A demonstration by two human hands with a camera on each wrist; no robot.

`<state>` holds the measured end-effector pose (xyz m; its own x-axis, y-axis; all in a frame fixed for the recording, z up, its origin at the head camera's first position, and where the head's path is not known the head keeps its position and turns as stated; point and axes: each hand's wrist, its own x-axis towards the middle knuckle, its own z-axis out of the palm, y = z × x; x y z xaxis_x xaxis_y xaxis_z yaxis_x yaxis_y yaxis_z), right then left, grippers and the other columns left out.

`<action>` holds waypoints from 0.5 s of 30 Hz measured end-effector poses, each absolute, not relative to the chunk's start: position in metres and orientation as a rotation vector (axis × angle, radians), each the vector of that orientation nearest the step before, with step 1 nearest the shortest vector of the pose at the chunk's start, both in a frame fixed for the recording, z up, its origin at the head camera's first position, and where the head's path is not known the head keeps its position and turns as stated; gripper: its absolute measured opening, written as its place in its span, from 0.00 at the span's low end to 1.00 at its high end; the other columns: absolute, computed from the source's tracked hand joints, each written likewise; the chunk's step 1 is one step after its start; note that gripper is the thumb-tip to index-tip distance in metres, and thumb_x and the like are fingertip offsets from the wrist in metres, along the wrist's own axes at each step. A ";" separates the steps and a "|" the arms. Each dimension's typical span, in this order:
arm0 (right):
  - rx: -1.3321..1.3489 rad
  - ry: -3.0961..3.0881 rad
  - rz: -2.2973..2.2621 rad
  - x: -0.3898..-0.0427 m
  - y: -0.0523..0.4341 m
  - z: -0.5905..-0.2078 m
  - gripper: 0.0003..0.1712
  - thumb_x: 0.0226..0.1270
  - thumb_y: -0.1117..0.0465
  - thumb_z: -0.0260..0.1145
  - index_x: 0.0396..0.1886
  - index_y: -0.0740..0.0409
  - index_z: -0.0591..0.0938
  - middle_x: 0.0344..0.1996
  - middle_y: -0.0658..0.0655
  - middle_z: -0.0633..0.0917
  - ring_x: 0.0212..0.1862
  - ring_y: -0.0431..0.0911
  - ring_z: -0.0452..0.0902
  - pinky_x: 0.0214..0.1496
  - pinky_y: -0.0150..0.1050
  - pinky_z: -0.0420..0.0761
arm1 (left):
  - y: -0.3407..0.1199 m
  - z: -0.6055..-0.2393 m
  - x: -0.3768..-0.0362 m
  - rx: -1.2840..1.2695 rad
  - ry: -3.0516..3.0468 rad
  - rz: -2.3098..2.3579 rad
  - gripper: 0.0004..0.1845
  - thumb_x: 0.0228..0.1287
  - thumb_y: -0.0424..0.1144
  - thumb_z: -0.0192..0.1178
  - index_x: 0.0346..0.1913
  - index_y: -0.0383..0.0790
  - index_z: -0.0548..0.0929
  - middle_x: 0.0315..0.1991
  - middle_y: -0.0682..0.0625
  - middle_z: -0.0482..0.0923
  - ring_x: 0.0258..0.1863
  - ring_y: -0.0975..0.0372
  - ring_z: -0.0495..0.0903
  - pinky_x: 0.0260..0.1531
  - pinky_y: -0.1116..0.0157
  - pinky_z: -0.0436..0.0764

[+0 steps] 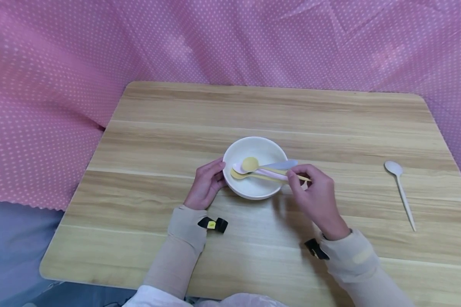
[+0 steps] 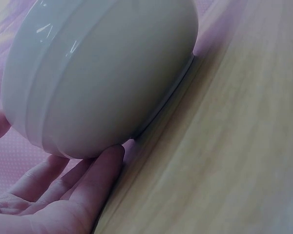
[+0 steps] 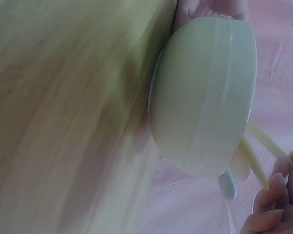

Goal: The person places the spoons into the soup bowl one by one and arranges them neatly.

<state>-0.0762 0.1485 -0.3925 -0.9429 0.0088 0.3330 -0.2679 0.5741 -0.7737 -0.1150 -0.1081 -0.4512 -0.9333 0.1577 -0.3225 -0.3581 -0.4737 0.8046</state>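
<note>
Past both hands, a pink dotted cloth (image 1: 230, 42) hangs behind the wooden tabletop (image 1: 176, 111), where the left hand (image 1: 206, 183) holds the white bowl (image 1: 253, 147) between them and the right hand (image 1: 316, 194) pinches a yellow spoon (image 1: 252, 165).

On my feed I see a pale wood-grain desk (image 1: 253, 111) with rounded corners, pink white-dotted cloth (image 1: 215, 42) behind it and along both sides, and bluish fabric (image 1: 15, 251) at lower left.

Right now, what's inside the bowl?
Bowl: one yellow spoon, one pink utensil, one blue utensil poking out. The right hand holds another yellow spoon over them; how pink and blue lie beneath can't be fully seen.
</note>
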 end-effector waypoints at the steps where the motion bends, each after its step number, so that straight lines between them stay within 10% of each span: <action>1: 0.219 -2.515 1.303 -0.077 0.148 -0.392 0.03 0.60 0.66 0.65 0.31 0.62 0.83 0.30 0.56 0.85 0.30 0.40 0.74 0.26 0.28 0.72 | -0.108 -0.451 -0.115 -0.292 1.407 2.449 0.24 0.66 0.36 0.55 0.63 0.34 0.70 0.61 0.39 0.72 0.51 0.57 0.77 0.48 0.63 0.80; 15: 0.270 -2.614 1.310 -0.083 0.141 -0.390 0.06 0.61 0.64 0.64 0.33 0.64 0.82 0.33 0.57 0.85 0.33 0.43 0.78 0.29 0.24 0.74 | -0.108 -0.451 -0.115 -0.280 1.406 2.456 0.24 0.66 0.36 0.54 0.63 0.34 0.70 0.61 0.38 0.72 0.48 0.59 0.79 0.45 0.63 0.81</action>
